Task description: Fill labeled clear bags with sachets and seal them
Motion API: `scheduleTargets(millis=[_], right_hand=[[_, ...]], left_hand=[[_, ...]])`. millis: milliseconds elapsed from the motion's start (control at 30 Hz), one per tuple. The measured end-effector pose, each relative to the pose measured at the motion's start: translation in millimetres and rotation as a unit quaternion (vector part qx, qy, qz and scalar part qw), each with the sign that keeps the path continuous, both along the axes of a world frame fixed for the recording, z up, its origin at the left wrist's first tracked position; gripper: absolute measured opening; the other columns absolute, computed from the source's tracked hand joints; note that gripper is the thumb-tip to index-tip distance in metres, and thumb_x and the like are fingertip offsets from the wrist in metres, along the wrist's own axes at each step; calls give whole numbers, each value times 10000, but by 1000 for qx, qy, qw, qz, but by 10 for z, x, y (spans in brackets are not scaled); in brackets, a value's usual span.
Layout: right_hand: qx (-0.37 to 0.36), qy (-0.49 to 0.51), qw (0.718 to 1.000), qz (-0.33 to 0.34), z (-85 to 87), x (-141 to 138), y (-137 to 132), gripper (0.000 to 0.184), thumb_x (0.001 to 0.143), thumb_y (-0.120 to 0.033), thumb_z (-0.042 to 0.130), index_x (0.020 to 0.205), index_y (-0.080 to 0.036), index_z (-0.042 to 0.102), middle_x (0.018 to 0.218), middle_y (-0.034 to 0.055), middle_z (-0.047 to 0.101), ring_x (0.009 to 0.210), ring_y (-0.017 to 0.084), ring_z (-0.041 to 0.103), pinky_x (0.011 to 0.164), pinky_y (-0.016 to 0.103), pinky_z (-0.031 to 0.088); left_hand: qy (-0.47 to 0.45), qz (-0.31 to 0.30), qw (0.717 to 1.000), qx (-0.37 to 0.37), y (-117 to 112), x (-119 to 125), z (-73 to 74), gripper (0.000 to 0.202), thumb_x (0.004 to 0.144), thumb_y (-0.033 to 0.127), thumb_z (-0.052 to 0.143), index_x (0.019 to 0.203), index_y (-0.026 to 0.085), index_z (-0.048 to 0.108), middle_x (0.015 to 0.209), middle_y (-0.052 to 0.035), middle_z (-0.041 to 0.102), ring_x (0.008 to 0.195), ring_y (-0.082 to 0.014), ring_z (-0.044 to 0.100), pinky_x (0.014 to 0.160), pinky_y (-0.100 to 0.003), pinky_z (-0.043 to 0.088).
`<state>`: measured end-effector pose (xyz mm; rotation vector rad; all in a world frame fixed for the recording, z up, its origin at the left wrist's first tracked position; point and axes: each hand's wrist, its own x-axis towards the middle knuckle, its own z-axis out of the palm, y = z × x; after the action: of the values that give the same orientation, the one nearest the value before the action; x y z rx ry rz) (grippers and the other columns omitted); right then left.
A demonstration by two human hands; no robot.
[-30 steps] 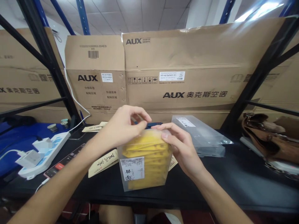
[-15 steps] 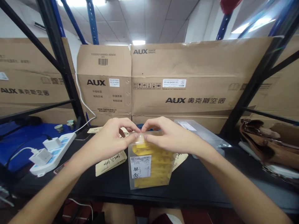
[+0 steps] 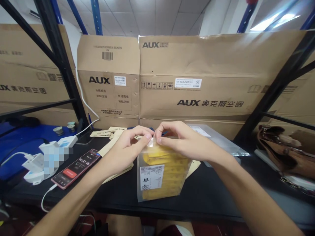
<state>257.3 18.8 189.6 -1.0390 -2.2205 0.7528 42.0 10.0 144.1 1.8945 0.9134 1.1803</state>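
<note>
Bag (image 3: 163, 172) of cloudy clear plastic stands upright on the black surface (image 3: 201, 200), near its front edge, with yellow packets (image 3: 173, 175) stacked inside and a white printed label (image 3: 152, 178) on the left of its front. The left hand (image 3: 129, 144) pinches the bag's top edge between thumb and fingers, and the right hand (image 3: 176, 134) grips the same edge just beside it, so the fingertips of the two nearly meet. Both sets of fingers are closed on the plastic.

Cream paper packets (image 3: 101, 133) lie behind the left hand, others partly hidden under that arm. To the left, a phone (image 3: 75, 168) showing 00:57:46 lies with a white cable plugged in, next to a white power strip (image 3: 36, 178). Behind the right forearm is flat clear plastic (image 3: 220, 139). A brown handbag (image 3: 280, 147) sits far right, and printed cardboard (image 3: 192, 62) stands along the back.
</note>
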Motion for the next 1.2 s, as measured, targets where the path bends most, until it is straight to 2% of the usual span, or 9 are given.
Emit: scheduleTargets(millis=[167,400,667,800,933,1033,1067,1133,1200], right_hand=[[-1,-9,1000,1,-14,28,6,151,966,-333,649,876,-218,687,995,39,737,925,225,644,801,338,443],[-14,-21,1000,14,16,23,-14,161,987,-305,594,862,-225,656,936,12,696,858,202,582,762,329,396],[-4,-34,999,4,12,14,-13,157,966,-282,594,832,-222,651,906,12,691,829,196,575,714,320,379],[0,-31,1000,-1,-1,17,-7,148,943,-274,611,816,-214,659,875,12,690,811,191,583,697,317,382],[8,-30,1000,5,-33,25,37,144,951,-270,626,822,-212,655,880,19,707,831,196,615,730,325,420],[32,10,999,30,-51,15,45,62,967,-284,662,979,-230,691,1016,35,755,930,220,679,823,357,499],[42,17,998,46,-50,6,34,121,962,-300,698,1068,-243,709,1096,42,770,989,233,699,869,372,522],[62,3,995,78,-39,-6,-13,354,907,-343,814,1246,-285,730,1212,44,784,1064,260,726,921,391,549],[92,-36,992,85,-31,29,-95,518,842,-361,898,1337,-333,748,1196,35,807,1033,283,754,901,399,572]], left_hand=[[-29,-10,999,-10,-13,26,-22,351,1013,456,656,785,195,711,1265,-104,767,1135,-264,686,982,-374,510],[-45,1,999,-15,-8,57,-64,300,1008,452,631,853,204,695,1236,-93,742,1133,-269,659,974,-380,483],[-53,-8,998,-16,-15,87,-100,293,1026,449,605,870,210,671,1354,-93,737,1204,-274,664,1036,-396,477],[-44,17,999,6,-17,86,-108,300,998,464,639,849,211,702,1372,-103,734,1237,-297,670,1035,-418,498],[-68,35,997,10,-5,67,-128,221,973,435,686,997,225,751,1289,-94,758,1233,-290,679,1015,-411,522],[-90,40,995,13,7,54,-128,176,931,396,739,964,222,733,1113,-72,776,1093,-259,704,897,-369,548],[-92,49,994,13,9,53,-124,166,912,383,756,928,222,722,1063,-63,773,1024,-244,706,843,-353,547],[-105,76,992,7,8,63,-119,176,857,359,802,892,223,695,1005,-46,766,898,-215,694,762,-332,536],[-133,87,987,-1,-2,94,-125,217,818,349,835,880,221,672,1006,-42,773,861,-201,691,761,-331,543]])
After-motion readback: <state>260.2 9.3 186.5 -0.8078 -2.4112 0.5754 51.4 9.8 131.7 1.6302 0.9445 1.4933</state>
